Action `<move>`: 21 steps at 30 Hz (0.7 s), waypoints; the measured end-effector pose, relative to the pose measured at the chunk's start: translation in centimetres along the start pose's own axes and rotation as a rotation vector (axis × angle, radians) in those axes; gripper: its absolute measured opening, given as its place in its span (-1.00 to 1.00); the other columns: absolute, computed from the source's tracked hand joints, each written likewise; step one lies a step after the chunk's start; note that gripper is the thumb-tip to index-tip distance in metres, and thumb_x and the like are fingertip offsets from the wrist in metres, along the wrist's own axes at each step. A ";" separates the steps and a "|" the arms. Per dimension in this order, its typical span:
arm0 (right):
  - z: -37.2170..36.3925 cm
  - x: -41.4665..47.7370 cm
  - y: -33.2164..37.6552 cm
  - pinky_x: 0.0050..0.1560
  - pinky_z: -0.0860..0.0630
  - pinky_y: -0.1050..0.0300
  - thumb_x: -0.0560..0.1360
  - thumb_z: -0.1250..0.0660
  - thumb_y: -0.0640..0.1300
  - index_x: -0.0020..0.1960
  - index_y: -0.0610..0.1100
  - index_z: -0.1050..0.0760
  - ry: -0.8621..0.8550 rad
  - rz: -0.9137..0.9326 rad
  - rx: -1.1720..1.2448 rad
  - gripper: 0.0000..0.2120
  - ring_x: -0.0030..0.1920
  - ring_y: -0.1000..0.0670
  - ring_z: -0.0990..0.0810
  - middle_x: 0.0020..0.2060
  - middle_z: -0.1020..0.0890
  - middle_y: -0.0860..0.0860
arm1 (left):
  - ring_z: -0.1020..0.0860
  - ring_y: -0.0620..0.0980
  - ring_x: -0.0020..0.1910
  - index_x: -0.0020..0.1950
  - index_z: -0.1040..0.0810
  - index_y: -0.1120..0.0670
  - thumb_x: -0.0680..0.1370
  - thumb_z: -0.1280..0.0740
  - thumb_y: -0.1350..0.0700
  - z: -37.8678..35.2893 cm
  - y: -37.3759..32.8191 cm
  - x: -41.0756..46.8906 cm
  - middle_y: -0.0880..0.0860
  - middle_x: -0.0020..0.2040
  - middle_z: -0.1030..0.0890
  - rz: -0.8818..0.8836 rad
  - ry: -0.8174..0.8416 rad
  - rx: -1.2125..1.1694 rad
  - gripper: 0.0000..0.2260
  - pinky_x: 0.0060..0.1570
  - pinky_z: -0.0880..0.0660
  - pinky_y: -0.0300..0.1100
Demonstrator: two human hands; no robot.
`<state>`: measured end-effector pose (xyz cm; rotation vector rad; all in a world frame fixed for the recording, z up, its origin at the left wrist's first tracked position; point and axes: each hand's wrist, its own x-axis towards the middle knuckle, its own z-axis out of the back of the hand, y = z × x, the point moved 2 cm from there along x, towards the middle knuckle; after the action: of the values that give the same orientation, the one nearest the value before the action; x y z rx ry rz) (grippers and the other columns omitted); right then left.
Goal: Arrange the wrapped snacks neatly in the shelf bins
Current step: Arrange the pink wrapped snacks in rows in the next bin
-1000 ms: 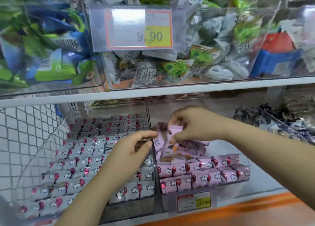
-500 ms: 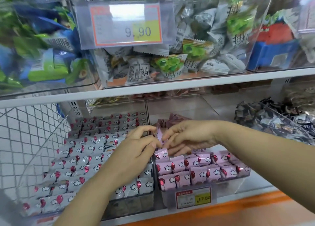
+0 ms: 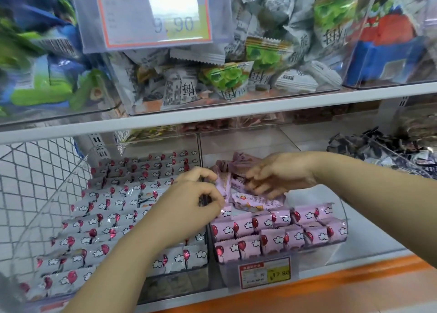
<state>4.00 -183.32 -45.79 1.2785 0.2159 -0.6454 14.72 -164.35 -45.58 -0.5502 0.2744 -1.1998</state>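
Pink foil-wrapped snacks (image 3: 250, 200) lay loose in the clear plastic bin (image 3: 335, 256), beneath both grips: left hand (image 3: 189, 204) pinched one wrapper; right hand (image 3: 279, 174) hovered half-spread. Aligning each wrapper with front rows seemed best.

Access to the lower bins limited from above by the white shelf edge (image 3: 212, 114) and, between compartments, by the clear divider (image 3: 199, 152). Open room left at the rear of the pink-snack bin (image 3: 340, 218), above a loose pile of pink packets (image 3: 246, 163) and behind the neat front rows (image 3: 279, 232); that gap partly taken up by the left hand (image 3: 189, 204) and right hand (image 3: 281, 173). Neighbouring grey-snack bin (image 3: 78, 171) packed nearly full, with bare shelf floor (image 3: 369, 237) free to the right.
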 end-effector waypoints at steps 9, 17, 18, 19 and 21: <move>-1.5 3.6 0.3 -0.22 -0.30 0.21 0.49 -0.35 -0.10 -0.08 -0.10 -0.54 -0.049 0.179 -1.216 -0.93 -0.21 -0.03 -0.43 -0.29 -0.48 0.06 | -0.30 -0.22 0.21 -0.20 -0.59 -0.15 0.50 -0.27 -0.08 -0.3 0.6 -0.1 -0.44 0.17 -0.30 -0.014 -0.012 -0.118 -0.86 0.16 -0.24 -0.20; -2.0 5.7 -0.3 -0.33 -0.32 0.14 0.44 -0.40 0.04 -0.22 -0.21 -0.47 0.007 0.162 -1.380 -0.69 -0.40 -0.02 -0.36 -0.44 -0.43 -0.02 | -0.26 -0.25 0.28 -0.24 -0.55 -0.20 0.51 -0.23 -0.09 -0.5 1.0 0.0 -0.44 0.18 -0.30 -0.031 -0.024 -0.125 -0.83 0.19 -0.23 -0.20; -2.1 6.0 -0.5 -0.28 -0.36 0.13 0.45 -0.40 0.03 -0.26 -0.18 -0.44 0.012 0.157 -1.395 -0.70 -0.40 -0.03 -0.37 -0.45 -0.41 0.00 | -0.26 -0.25 0.28 -0.23 -0.55 -0.19 0.52 -0.23 -0.09 -0.5 1.0 0.0 -0.44 0.18 -0.29 -0.033 -0.021 -0.124 -0.83 0.20 -0.24 -0.19; -2.2 6.0 -0.5 -0.25 -0.40 0.11 0.44 -0.40 0.01 -0.26 -0.16 -0.42 0.020 0.143 -1.400 -0.72 -0.37 -0.04 -0.40 -0.44 -0.42 0.00 | -0.26 -0.25 0.28 -0.23 -0.55 -0.18 0.52 -0.22 -0.09 -0.5 1.0 0.0 -0.44 0.18 -0.29 -0.033 -0.021 -0.124 -0.83 0.20 -0.25 -0.18; -1.9 5.4 0.0 -0.24 -0.43 0.11 0.44 -0.40 -0.02 -0.18 -0.17 -0.47 0.025 0.113 -1.335 -0.78 -0.32 -0.04 -0.43 -0.37 -0.46 0.00 | -0.26 -0.25 0.28 -0.22 -0.55 -0.17 0.52 -0.20 -0.09 -0.4 0.9 0.0 -0.44 0.18 -0.29 -0.032 -0.022 -0.128 -0.82 0.19 -0.24 -0.19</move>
<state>8.72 -183.35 -49.05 0.0077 0.4820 -0.2514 15.27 -164.19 -46.41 -0.6812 0.3264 -1.2124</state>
